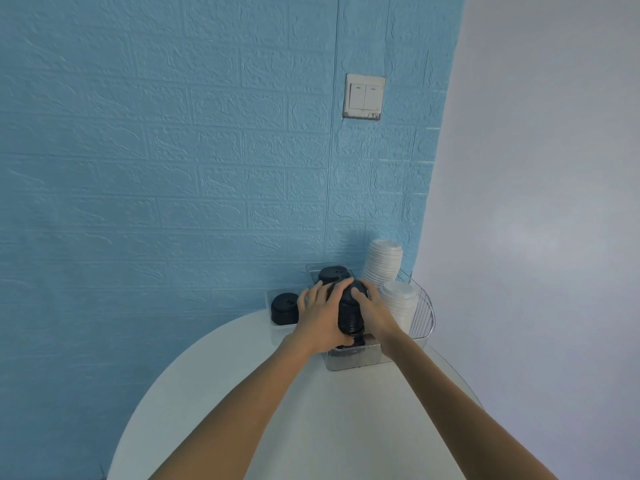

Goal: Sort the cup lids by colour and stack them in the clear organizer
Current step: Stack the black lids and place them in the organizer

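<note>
Now, with our left hand (320, 315) and right hand (375, 311) gripping the black lid stack (350, 315) from both sides above the clear organizer (349, 363), we should lower it straight, fingers (362, 299) curled firm, so no lid slips sideways.

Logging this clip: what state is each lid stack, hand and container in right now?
Left hand: grips the held black stack.
Right hand: grips it too.
Held black stack: tilted over the near clear bin.
Left black stack: upright.
White stacks: upright.
</note>
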Tool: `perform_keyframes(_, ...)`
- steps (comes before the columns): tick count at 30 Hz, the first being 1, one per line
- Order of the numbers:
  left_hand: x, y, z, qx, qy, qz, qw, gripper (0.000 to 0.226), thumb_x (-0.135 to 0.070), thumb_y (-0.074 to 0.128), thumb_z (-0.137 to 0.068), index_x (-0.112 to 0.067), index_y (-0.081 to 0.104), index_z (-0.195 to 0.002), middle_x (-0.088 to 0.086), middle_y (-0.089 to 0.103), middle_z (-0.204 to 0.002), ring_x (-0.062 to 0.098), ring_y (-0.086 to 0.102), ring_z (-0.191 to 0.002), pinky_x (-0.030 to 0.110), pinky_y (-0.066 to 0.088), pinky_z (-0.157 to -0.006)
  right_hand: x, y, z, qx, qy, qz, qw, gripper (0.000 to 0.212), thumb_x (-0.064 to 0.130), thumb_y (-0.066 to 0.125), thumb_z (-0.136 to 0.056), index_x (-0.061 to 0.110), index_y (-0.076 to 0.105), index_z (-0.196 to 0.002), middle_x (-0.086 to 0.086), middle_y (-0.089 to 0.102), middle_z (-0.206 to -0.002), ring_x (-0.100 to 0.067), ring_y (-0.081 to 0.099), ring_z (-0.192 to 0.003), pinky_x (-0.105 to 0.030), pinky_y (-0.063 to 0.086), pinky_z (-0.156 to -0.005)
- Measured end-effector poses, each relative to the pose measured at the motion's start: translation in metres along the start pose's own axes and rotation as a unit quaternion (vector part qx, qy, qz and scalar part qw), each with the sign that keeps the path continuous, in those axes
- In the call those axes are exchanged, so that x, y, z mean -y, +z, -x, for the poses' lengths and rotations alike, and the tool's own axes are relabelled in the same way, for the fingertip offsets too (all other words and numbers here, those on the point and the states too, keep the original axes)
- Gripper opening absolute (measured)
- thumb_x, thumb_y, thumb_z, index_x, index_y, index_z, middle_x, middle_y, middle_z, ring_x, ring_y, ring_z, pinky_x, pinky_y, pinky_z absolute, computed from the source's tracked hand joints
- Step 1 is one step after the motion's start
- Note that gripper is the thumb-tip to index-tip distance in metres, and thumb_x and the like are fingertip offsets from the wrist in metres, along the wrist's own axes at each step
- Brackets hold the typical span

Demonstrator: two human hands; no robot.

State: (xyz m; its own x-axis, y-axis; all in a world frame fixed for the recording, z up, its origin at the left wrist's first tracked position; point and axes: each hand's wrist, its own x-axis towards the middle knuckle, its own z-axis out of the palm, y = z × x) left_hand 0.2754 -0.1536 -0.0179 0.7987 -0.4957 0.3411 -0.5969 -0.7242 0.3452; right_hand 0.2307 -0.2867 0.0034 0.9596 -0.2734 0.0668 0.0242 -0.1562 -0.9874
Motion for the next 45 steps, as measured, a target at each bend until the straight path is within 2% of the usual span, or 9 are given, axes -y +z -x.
perform_keyframes(3,0.0,-0.001,0.001,-0.004,0.015,-0.05,0.999,0.122,-0.048,0.086,-0.064,-0.045,0.005,-0.156,0.004,0.034,-0.156,0.027,0.017,-0.152,0.049,0.0,-0.123,-0.005,0.001,-0.004,-0.011,-0.009,0.026,1.0,0.037,0.035,0.046,-0.106,0.036,0.043,-0.143,-0.002,0.056,-0.139,-0.024,0.056,-0.125,-0.052,0.047,-0.109)
perform_keyframes(10,0.0,0.007,0.009,-0.088,0.045,-0.127,0.987,0.124,-0.054,0.084,-0.064,-0.04,0.004,-0.157,0.005,0.047,-0.144,0.023,0.038,-0.14,0.044,0.006,-0.122,-0.006,0.005,-0.002,-0.036,-0.036,0.057,0.997,0.028,0.035,0.047,-0.104,0.04,0.049,-0.132,0.007,0.06,-0.126,-0.02,0.058,-0.119,-0.05,0.049,-0.107)
perform_keyframes(14,-0.001,0.008,0.006,-0.049,0.04,-0.14,0.988,0.118,-0.061,0.082,-0.065,-0.041,0.01,-0.157,0.008,0.046,-0.145,0.027,0.031,-0.144,0.047,0.002,-0.121,-0.004,0.002,0.001,-0.026,0.002,0.076,0.997,0.029,0.033,0.045,-0.106,0.033,0.046,-0.135,-0.005,0.058,-0.129,-0.025,0.058,-0.115,-0.051,0.051,-0.103)
perform_keyframes(18,0.002,0.001,0.0,0.009,0.033,-0.126,0.991,0.117,-0.059,0.083,-0.068,-0.045,0.008,-0.157,0.009,0.026,-0.162,0.031,0.012,-0.153,0.051,0.0,-0.122,-0.003,0.002,0.002,-0.028,0.002,0.121,0.992,0.042,0.032,0.044,-0.107,0.022,0.041,-0.147,-0.008,0.055,-0.135,-0.026,0.054,-0.119,-0.048,0.048,-0.106)
perform_keyframes(21,0.005,-0.005,0.0,0.059,0.028,-0.071,0.995,0.102,-0.059,0.074,-0.078,-0.048,0.01,-0.157,0.0,0.007,-0.167,0.029,0.002,-0.154,0.053,0.002,-0.123,-0.005,0.002,0.002,-0.029,0.006,0.159,0.987,0.045,0.032,0.046,-0.106,0.019,0.041,-0.149,-0.009,0.056,-0.14,-0.028,0.055,-0.126,-0.046,0.047,-0.108)
perform_keyframes(27,0.006,-0.008,0.006,-0.019,0.04,-0.044,0.998,0.064,-0.059,0.054,-0.096,-0.039,0.032,-0.152,-0.012,0.033,-0.159,0.016,0.024,-0.15,0.05,0.005,-0.124,-0.004,0.001,0.001,-0.068,-0.041,0.224,0.971,0.047,0.028,0.054,-0.102,0.015,0.041,-0.145,-0.007,0.057,-0.141,-0.029,0.056,-0.127,-0.042,0.046,-0.104)
perform_keyframes(33,0.008,0.002,0.011,-0.036,0.029,-0.053,0.998,0.06,-0.063,0.047,-0.098,-0.037,0.038,-0.15,-0.009,0.03,-0.165,0.018,0.011,-0.157,0.05,0.0,-0.125,-0.018,0.009,0.007,-0.109,-0.065,0.212,0.969,0.033,0.031,0.052,-0.104,0.017,0.05,-0.133,-0.004,0.065,-0.127,-0.024,0.061,-0.117,-0.035,0.047,-0.094)
perform_keyframes(40,0.002,-0.007,0.009,-0.032,0.013,0.009,0.999,0.063,-0.059,0.049,-0.099,-0.037,0.032,-0.155,-0.007,0.025,-0.167,0.017,0.017,-0.156,0.048,0.015,-0.124,-0.009,0.012,0.01,-0.143,-0.108,0.286,0.941,0.042,0.047,0.045,-0.103,0.021,0.054,-0.135,0.002,0.065,-0.128,-0.018,0.06,-0.118,-0.04,0.05,-0.099)
perform_keyframes(45,0.009,-0.013,0.01,-0.064,0.015,0.044,0.997,0.06,-0.054,0.049,-0.101,-0.033,0.034,-0.155,-0.004,0.027,-0.167,0.02,0.027,-0.152,0.052,0.027,-0.121,0.006,0.016,0.012,-0.155,-0.168,0.314,0.922,0.037,0.045,0.047,-0.103,0.023,0.057,-0.13,0.003,0.063,-0.124,-0.018,0.058,-0.115,-0.037,0.049,-0.097)
